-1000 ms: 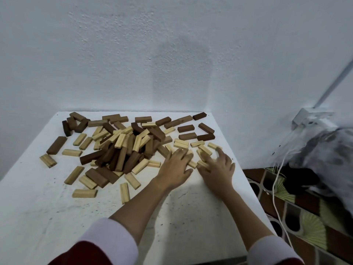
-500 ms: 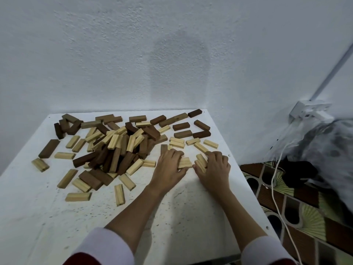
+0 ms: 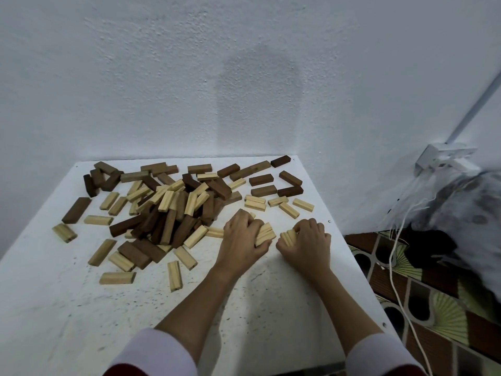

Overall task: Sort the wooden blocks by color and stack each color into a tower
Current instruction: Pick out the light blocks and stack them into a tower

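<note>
A mixed heap of light and dark wooden blocks (image 3: 173,213) covers the back left of the white table (image 3: 81,308). My left hand (image 3: 242,238) grips a small bunch of light blocks (image 3: 265,234) on the table right of the heap. Beside it, my right hand (image 3: 307,241) curls round a few more light blocks (image 3: 288,237). Loose light blocks (image 3: 279,206) lie just behind my hands. Dark brown blocks (image 3: 264,185) lie scattered near the table's back right corner.
The table stands in a corner of white walls. Single light blocks (image 3: 117,278) lie at the heap's near side. Right of the table are a patterned tiled floor (image 3: 423,308), a white cable (image 3: 398,283), a wall socket (image 3: 444,158) and a bundle of dark cloth (image 3: 466,213).
Both hands have drawn light blocks out of the spread toward me and closed their fingers round them; a second ago the fingers lay flat over the blocks.
</note>
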Demonstrator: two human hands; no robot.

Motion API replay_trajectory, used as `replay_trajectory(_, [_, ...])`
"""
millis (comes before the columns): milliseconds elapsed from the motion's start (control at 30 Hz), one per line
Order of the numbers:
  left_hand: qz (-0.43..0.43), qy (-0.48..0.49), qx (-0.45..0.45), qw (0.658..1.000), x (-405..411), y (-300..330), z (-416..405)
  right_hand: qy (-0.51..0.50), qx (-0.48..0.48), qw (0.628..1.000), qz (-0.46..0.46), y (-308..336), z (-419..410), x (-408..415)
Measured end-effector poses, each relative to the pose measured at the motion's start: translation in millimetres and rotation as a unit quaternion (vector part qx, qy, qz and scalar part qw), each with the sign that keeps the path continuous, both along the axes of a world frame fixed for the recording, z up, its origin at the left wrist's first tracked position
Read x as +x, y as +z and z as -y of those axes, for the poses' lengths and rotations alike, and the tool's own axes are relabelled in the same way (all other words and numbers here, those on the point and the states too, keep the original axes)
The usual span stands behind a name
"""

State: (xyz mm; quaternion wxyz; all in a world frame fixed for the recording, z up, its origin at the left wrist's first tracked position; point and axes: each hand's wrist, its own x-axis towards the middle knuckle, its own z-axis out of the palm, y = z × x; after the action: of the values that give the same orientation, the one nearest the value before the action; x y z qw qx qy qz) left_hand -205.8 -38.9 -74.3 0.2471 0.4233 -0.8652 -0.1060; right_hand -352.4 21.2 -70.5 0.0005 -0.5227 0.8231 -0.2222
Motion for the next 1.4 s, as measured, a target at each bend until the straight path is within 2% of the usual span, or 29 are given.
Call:
replay_trajectory(300, [-0.041,0.017,0.016,0.999,-0.7,4.3,-5.2,0.001,0.011,1.0,0.018,10.6,-2.7,7.3])
replay_trajectory(467, [-0.068,0.022,0.011,0.997,1.8,5.0,-8.5,0.017,0.027,0.999,-0.019,15.4,-7.5,13.0])
replay_trajectory(567, [-0.103,0.014,0.032,0.994,3.7,9.0,-9.6,0.032,0.034,0.996,-0.074,13.8,-10.5,15.2])
replay_trajectory(700, [-0.147,0.021,0.067,0.987,10.1,14.8,-11.3,0.05,-0.057,0.991,-0.111,10.8,-10.6,18.3])
replay_trajectory(900, [-0.204,0.032,0.071,0.976,35.4,31.0,-5.6,0.09,0.073,0.99,-0.082,22.0,-3.3,17.9])
replay_trajectory(1033, [-0.244,0.051,0.037,0.968,59.3,45.4,7.3,0.094,0.054,0.989,-0.105,26.7,8.7,37.1])
replay_trajectory(1200, [-0.23,0.098,-0.005,0.968,98.4,55.3,29.4,0.157,-0.121,0.979,-0.038,38.4,46.1,90.6])
replay_trajectory(1300, [-0.202,0.142,-0.029,0.969,118.2,58.6,48.4,0.15,-0.127,0.98,0.028,63.8,77.9,129.9])
replay_trajectory(1400, [-0.207,0.141,-0.014,0.968,133.5,58.1,72.1,0.136,-0.099,0.975,0.143,82.1,110.9,159.7])
